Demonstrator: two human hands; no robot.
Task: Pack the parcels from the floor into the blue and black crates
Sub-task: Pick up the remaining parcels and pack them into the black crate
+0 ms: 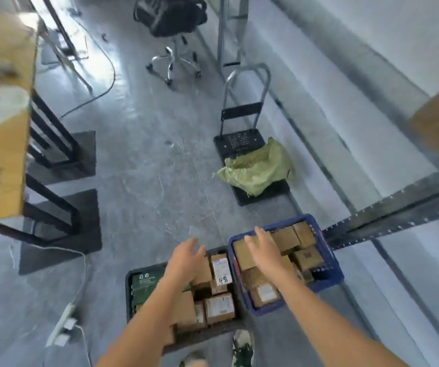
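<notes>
The fingers of the left hand (186,256) are spread and loosely straight, holding nothing, poised over the black crate (133,295) at lower centre of the frame. The right hand (262,249) is likewise spread and empty, above the blue crate (329,260) just to the right; whether either touches the boxes beneath cannot be told.

Both crates, standing side by side and touching, look nearly full of cardboard parcels (219,307). No loose parcel shows on the grey floor (146,181), so the packing appears almost or wholly done.

Ahead lies open floor. A platform trolley (236,144) carrying a green sack (258,169) stands at centre right, a steel shelf rail (398,210) crosses at right, and black frames (54,144) line the left.
</notes>
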